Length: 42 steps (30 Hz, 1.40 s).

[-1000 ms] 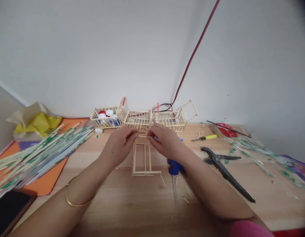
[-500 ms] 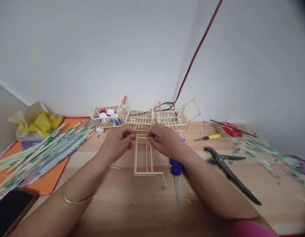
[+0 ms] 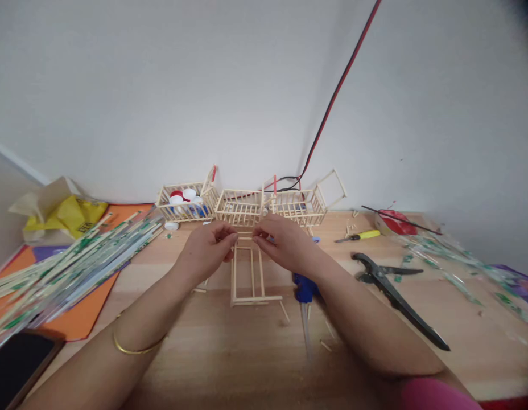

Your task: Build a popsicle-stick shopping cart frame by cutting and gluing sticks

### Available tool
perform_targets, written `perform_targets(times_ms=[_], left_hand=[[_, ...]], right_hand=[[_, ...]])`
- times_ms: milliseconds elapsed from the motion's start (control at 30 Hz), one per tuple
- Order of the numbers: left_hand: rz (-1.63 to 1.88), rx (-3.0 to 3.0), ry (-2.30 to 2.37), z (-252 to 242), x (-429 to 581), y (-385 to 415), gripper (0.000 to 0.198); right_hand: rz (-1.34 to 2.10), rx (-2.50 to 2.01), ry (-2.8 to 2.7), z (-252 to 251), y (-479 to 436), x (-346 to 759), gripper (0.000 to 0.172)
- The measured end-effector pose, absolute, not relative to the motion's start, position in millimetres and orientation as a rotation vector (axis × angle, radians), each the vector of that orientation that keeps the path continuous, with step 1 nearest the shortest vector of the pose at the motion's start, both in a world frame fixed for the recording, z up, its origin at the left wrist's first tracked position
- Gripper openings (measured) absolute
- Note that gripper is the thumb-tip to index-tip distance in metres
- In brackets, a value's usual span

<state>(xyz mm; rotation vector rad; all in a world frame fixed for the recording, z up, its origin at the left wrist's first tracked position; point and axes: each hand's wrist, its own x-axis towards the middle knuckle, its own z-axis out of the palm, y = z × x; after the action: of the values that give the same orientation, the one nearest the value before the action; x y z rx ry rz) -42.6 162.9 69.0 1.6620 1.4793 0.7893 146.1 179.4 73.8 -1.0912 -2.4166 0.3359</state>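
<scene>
A small rectangular frame of thin wooden sticks (image 3: 234,279) lies on the table before me, its near crosspiece jutting out to the right. At the frame's far end, a short wooden stick (image 3: 246,233) spans the gap between my hands. My left hand (image 3: 208,247) is closed, thumb and fingers pinched at the left end of that stick. Opposite it, my right hand (image 3: 285,242) pinches at the right end. The fingertips partly hide the far corners, so I cannot tell whether the stick touches the frame. Under my right wrist sits a blue glue gun (image 3: 304,290), partly covered.
Slatted stick baskets stand along the wall: the left basket (image 3: 161,199) holds bottle caps, beside a middle basket (image 3: 240,213) and a right basket (image 3: 319,213). Pliers (image 3: 392,296) and a yellow-handled knife (image 3: 368,234) lie right. Bundled sticks (image 3: 89,262) and a phone (image 3: 23,364) lie left.
My left hand has shifted slightly right, its fingertips now closer to the frame's far left corner. The right hand stays nearly in place. The whole view has moved slightly.
</scene>
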Motion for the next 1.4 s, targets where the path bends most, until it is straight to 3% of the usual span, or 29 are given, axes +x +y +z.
perform_targets(times_ms=[167,300,433,567,767,1400], left_hand=[[0.793,1.652,1.456,65.2,-43.7,163.6,0.017],[0.839,1.737,1.525,63.4,-45.8,163.6,0.017],[1.030,2.064,1.514,63.3,-44.0,162.5,0.017],[1.068,2.325,1.394,66.3,-36.6,163.0,0.014],[0.987,2.475,1.412,66.6,-28.6,165.3,0.011],[0.842,2.519,1.477,62.0,-27.7,166.4,0.016]], right_hand=[[0.497,-1.067,-2.294,74.5,181.5,152.4,0.012],[0.654,-1.296,-2.090,80.0,182.9,163.3,0.011],[0.941,-1.523,-2.134,79.9,183.8,172.1,0.027],[1.393,-1.437,-2.139,74.9,183.4,172.0,0.035],[1.671,-1.320,-1.887,65.6,183.6,164.0,0.029],[1.830,-1.191,-1.732,52.8,188.0,161.2,0.022]])
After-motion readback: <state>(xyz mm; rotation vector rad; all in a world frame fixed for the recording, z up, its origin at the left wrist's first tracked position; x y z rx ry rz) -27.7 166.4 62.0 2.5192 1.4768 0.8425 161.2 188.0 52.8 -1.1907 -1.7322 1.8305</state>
